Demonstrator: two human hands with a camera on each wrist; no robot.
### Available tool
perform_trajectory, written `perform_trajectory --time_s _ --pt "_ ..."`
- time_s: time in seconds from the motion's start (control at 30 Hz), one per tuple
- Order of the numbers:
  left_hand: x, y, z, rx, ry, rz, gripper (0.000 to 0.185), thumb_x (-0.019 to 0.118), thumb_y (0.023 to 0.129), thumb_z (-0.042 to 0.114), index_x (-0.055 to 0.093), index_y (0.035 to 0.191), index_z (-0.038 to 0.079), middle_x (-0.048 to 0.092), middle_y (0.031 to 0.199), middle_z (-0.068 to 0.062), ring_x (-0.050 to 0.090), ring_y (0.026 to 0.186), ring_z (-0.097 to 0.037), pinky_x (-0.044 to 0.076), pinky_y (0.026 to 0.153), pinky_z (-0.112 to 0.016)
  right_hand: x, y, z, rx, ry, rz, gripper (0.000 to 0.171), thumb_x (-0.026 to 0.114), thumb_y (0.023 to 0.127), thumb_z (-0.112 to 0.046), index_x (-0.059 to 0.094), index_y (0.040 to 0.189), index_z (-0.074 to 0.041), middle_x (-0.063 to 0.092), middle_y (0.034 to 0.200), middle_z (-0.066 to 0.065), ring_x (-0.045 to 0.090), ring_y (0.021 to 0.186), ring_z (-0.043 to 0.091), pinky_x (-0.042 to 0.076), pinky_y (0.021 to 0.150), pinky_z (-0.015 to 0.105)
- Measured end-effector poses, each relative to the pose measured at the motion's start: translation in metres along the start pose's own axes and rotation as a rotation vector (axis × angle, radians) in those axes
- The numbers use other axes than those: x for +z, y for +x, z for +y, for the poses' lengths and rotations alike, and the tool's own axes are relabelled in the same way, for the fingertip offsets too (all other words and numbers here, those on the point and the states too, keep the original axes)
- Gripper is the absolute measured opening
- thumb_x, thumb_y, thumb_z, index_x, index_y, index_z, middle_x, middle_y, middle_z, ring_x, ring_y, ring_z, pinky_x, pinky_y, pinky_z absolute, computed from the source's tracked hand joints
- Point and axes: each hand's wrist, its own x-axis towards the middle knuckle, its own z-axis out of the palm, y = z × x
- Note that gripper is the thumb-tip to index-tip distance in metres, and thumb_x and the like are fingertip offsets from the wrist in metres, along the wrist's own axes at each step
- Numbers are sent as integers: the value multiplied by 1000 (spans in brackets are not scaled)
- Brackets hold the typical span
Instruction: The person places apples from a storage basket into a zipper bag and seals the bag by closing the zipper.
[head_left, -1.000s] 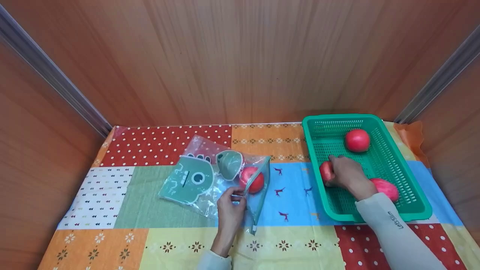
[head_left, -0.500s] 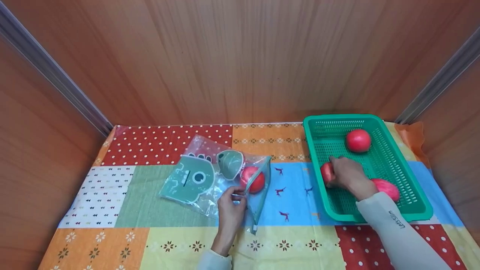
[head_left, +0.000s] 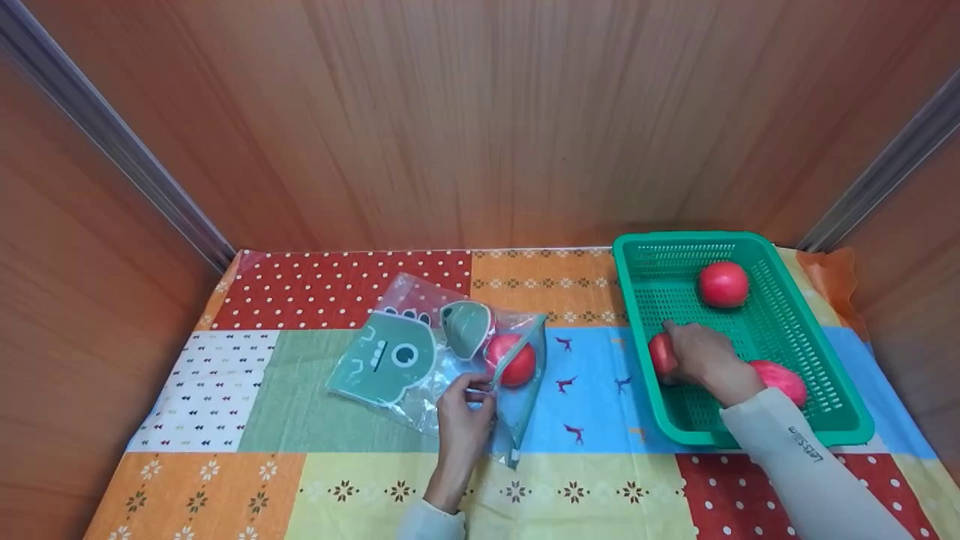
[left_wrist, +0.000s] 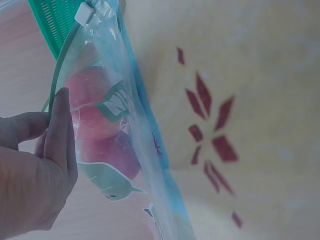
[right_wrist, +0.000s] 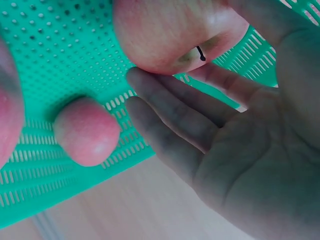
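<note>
My left hand (head_left: 465, 412) pinches the open edge of a clear slider zip bag (head_left: 420, 416) printed with a green cartoon. In the left wrist view, thumb and fingers hold the green zip strip (left_wrist: 59, 65), below its white slider (left_wrist: 84, 14). Inside the bag, near its mouth, lies a red apple (head_left: 519, 367). My right hand (head_left: 705, 360) reaches into the green plastic basket (head_left: 861, 427) and grips an apple (right_wrist: 165, 35) by the left wall. The right wrist view shows the thumb on one side of this apple and fingers on the other, its stem between.
Two more apples sit in the basket: one at the back (head_left: 724, 285), another (head_left: 784, 381) partly behind my right forearm. A patchwork cloth (head_left: 360, 427) covers the table. Wooden panels (head_left: 450, 135) stand behind and at both sides. An orange piece (head_left: 832, 277) lies right of the basket.
The whole head view has shifted slightly, so everything sits a little further right. Both hands keep their hold on the bag edge and the apple.
</note>
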Motion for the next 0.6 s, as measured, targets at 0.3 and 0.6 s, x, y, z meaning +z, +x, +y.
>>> perform_trajectory --time_s 0.3,0.6 --pt "0 -1 -1 8 3 -7 21 73 91 -8 74 110 3 71 101 -9 69 86 -19 63 72 -29 -7 -5 5 53 78 -126 84 97 71 -14 47 135 7 60 105 25 59 98 44 62 77 57" --pt "-2 -1 -1 3 5 -10 20 73 92 -7 74 109 3 70 101 -8 69 86 -19 63 72 -29 -15 -14 10 58 128 -113 72 97 70 -17 52 123 1 63 100 19 60 92 40 61 69 48"
